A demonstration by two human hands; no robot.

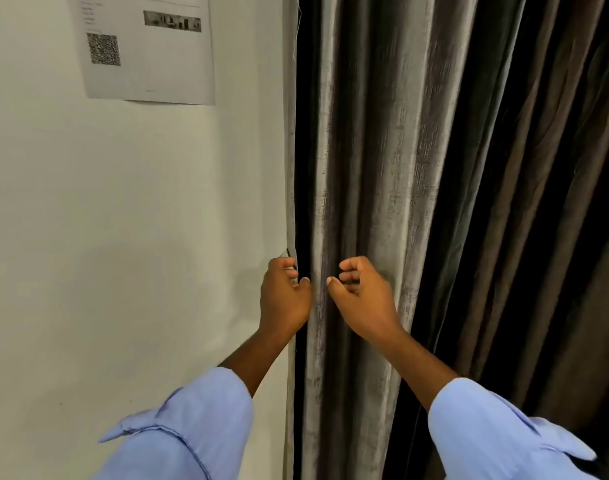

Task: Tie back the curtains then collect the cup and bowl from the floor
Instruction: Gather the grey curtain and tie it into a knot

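A grey-brown curtain (372, 168) hangs in vertical folds, gathered against the white wall; a darker brown panel (538, 202) hangs to its right. My left hand (284, 299) is at the curtain's left edge, fingers curled around the pale hem and a small dark thing there that I cannot identify. My right hand (362, 296) is held in front of the folds, fingers half curled and thumb out, with nothing in it. No cup or bowl is in view.
A white wall (123, 220) fills the left half. A printed sheet (147, 46) with a QR code and a small picture is stuck on it at the top. The floor is out of view.
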